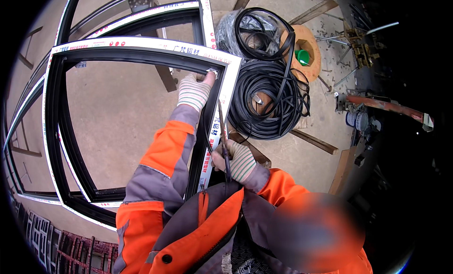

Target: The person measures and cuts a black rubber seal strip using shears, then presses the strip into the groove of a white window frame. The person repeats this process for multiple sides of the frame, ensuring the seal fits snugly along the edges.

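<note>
A black frame (141, 46) covered in white printed film, like a window frame, lies in front of me. My left hand (194, 91), in a striped knit glove, is at its upper right inner corner. The thumb presses there beside a small whitish bit; the other fingers are curled and partly hidden. My right hand (239, 160), gloved alike, is closed around a slender dark tool (225, 153) with a long thin end along the frame's right side. A thin black strip (204, 132) hangs between the hands along the inner edge.
More film-covered frames (146, 13) lie beneath and behind. Coiled black rubber strip (264, 99) lies close on the right, beside an orange-tan block (309, 43) with a green round container (302, 57). Wooden bars (314, 141) and a reddish metal bar (384, 105) are farther right.
</note>
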Available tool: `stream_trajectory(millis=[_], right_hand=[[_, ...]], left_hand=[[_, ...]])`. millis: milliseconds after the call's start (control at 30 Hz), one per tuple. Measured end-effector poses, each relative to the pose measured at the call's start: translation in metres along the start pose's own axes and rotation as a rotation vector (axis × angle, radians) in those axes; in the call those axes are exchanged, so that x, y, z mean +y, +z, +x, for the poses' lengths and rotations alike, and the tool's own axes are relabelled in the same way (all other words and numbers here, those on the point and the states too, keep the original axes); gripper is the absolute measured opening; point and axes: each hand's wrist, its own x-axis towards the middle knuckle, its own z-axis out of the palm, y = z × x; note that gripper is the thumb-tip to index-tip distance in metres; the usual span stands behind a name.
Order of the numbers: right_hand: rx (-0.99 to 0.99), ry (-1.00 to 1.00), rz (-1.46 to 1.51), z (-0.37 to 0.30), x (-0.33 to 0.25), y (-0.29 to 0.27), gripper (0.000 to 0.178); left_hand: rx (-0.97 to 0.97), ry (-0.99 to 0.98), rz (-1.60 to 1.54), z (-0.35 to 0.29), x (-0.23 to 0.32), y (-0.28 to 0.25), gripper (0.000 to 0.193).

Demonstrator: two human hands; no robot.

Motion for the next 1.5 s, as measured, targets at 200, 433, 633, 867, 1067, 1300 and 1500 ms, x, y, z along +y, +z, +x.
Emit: stream_trajectory(millis=[200,433,633,867,1067,1300,1500], right_hand=[[-0.008,0.007,0.052,-0.001,-0.007,0.000,0.016],[-0.013,-0.016,0.045,0.000,-0.003,0.000,0.019],[-0.028,-0.019,0.039,-0.001,-0.006,-0.002,0.021],[-0.008,-0.032,0.022,-0.001,-0.003,-0.001,0.024],[0.013,0.019,0.101,-0.002,-0.010,0.002,0.015],[-0.013,-0.029,0.021,0.001,0.001,-0.002,0.025],[-0.009,0.006,0.011,-0.002,-0.006,-0.002,0.024]], left_hand=[[-0.057,-0.029,-0.148,0.005,-0.004,-0.001,0.042],[-0.187,-0.161,-0.200,0.012,-0.013,-0.007,0.046],[-0.261,-0.182,-0.362,-0.001,-0.014,-0.016,0.045],[-0.155,0.107,-0.026,-0.013,-0.015,-0.015,0.037],[-0.080,0.098,0.095,-0.016,-0.009,-0.011,0.036],[-0.110,0.066,0.023,-0.018,-0.009,-0.013,0.039],[-0.188,0.097,0.004,-0.021,-0.010,-0.020,0.036]])
